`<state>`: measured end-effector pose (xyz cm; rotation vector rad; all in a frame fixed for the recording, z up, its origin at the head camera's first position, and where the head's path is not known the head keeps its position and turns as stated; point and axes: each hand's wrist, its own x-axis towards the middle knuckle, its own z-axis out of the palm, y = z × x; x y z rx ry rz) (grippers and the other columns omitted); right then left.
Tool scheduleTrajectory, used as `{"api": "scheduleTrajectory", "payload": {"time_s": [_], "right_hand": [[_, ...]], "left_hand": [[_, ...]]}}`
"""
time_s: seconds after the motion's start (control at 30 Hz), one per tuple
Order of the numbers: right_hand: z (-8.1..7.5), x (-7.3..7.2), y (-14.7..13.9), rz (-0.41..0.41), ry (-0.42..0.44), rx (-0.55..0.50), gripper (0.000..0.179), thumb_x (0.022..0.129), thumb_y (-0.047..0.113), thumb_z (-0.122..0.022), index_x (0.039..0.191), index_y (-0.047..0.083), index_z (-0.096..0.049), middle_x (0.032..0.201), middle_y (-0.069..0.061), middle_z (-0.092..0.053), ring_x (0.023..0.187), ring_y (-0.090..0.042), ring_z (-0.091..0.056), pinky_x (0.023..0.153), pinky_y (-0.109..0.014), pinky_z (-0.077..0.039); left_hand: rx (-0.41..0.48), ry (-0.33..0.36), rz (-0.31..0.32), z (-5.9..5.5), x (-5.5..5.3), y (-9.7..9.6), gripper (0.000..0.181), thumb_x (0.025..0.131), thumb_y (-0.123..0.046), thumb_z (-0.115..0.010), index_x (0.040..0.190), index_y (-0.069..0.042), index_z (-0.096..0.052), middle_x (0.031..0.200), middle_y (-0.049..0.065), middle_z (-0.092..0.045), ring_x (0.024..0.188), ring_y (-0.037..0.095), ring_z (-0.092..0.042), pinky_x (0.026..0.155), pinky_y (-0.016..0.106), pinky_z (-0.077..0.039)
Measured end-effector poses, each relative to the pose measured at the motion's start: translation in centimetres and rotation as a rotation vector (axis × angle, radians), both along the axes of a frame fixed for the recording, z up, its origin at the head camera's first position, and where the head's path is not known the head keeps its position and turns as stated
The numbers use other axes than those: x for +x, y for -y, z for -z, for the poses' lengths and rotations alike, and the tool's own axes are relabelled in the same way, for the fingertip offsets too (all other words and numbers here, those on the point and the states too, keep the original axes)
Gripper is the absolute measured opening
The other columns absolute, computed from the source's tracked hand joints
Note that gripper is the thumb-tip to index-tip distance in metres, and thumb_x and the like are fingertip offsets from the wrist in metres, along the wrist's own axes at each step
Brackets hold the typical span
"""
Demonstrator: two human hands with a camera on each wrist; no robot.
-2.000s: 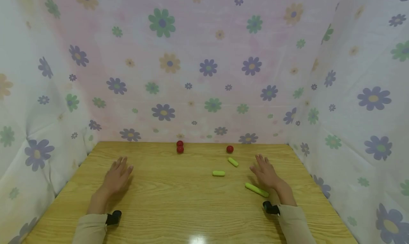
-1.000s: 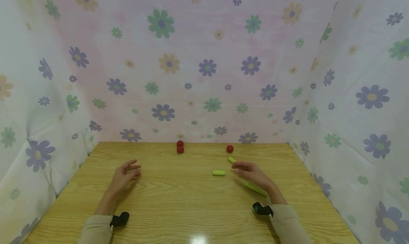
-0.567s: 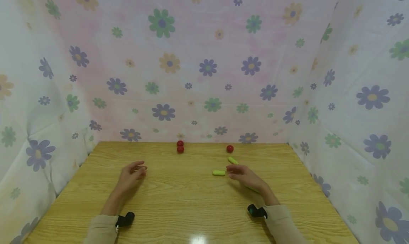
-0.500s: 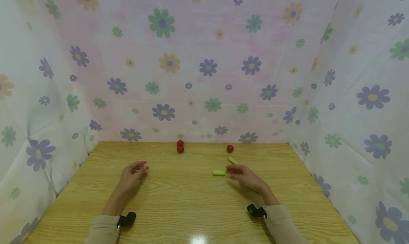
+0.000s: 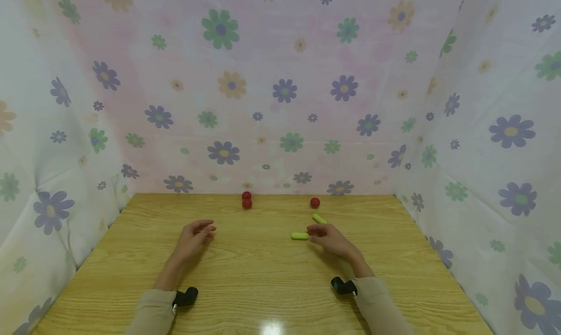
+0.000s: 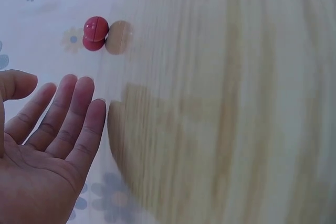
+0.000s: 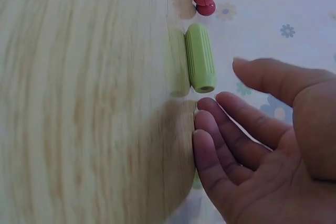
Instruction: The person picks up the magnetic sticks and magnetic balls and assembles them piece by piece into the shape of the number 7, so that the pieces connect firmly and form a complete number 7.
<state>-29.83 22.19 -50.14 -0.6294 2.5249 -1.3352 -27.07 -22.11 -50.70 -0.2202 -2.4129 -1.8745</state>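
My left hand [image 5: 194,238] hovers over the left half of the table with relaxed fingers and nothing in it. In the left wrist view its palm [image 6: 42,171] shows bare, fingers extended. My right hand [image 5: 330,240] is at the right end of a short light-green ridged rod [image 5: 300,236], which lies flat on the table. In the right wrist view, the thumb stands apart from the fingers near the rod's [image 7: 200,59] near end, which has a small hole. The rod is not between them. A second green rod [image 5: 319,219] lies slanted just beyond, partly behind the hand.
Two red balls [image 5: 247,204] sit one behind the other near the table's back edge. Another red ball [image 5: 315,202] stands farther right. Flower-printed cloth [image 5: 280,106] encloses the wooden table [image 5: 254,286] at the back and both sides.
Both hands have come inward from the table's sides; the right one has reached the short rod's end. The longer green rod, seen earlier near the right hand, is now hidden. Rods and balls stay put.
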Motion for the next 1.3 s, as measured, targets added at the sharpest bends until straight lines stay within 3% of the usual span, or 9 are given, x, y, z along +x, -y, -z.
{"api": "scheduleTrajectory", "payload": {"time_s": [0.23, 0.67, 0.93, 1.13, 1.3], "right_hand": [[0.4, -0.4, 0.8, 0.061, -0.025, -0.011, 0.038, 0.101, 0.009, -0.063, 0.133, -0.013, -0.06, 0.128, -0.029, -0.066, 0.115, -0.039, -0.064, 0.096, -0.045, -0.055], [0.6, -0.4, 1.3, 0.106, -0.041, -0.002, 0.027, 0.097, 0.003, -0.068, 0.121, -0.008, -0.069, 0.114, -0.02, -0.071, 0.098, -0.022, -0.066, 0.082, -0.027, -0.052], [1.0, -0.7, 1.4, 0.108, -0.052, -0.013, 0.026, 0.096, 0.002, -0.069, 0.12, -0.008, -0.07, 0.111, -0.02, -0.072, 0.097, -0.023, -0.066, 0.081, -0.027, -0.053], [1.0, -0.8, 1.5, 0.112, -0.045, -0.016, 0.025, 0.096, 0.002, -0.068, 0.119, -0.007, -0.07, 0.112, -0.019, -0.071, 0.098, -0.024, -0.066, 0.083, -0.031, -0.054], [1.1, -0.8, 1.6, 0.129, -0.05, 0.0, 0.023, 0.096, 0.003, -0.069, 0.117, -0.006, -0.072, 0.109, -0.017, -0.072, 0.097, -0.022, -0.066, 0.083, -0.031, -0.053]], "left_hand": [[0.004, 0.031, -0.008, 0.3, -0.5, -0.7, 0.038, 0.11, -0.009, -0.05, 0.139, 0.014, -0.054, 0.123, 0.034, -0.066, 0.094, 0.019, -0.073, 0.083, 0.025, -0.059], [0.048, 0.082, -0.054, 0.3, -1.2, -2.4, 0.035, 0.11, -0.008, -0.049, 0.137, 0.011, -0.056, 0.123, 0.031, -0.066, 0.095, 0.021, -0.07, 0.08, 0.022, -0.056], [0.081, 0.079, -0.07, 0.4, -1.7, -3.2, 0.033, 0.108, -0.005, -0.05, 0.135, 0.013, -0.057, 0.122, 0.031, -0.065, 0.094, 0.019, -0.069, 0.078, 0.021, -0.056], [0.139, 0.102, -0.102, 0.9, -2.4, -4.0, 0.033, 0.106, -0.002, -0.052, 0.134, 0.014, -0.057, 0.131, 0.033, -0.06, 0.101, 0.019, -0.066, 0.08, 0.017, -0.054], [0.118, 0.06, -0.104, 1.1, -2.7, -4.5, 0.032, 0.104, 0.001, -0.055, 0.132, 0.016, -0.058, 0.128, 0.034, -0.061, 0.102, 0.023, -0.066, 0.08, 0.017, -0.054]]}}
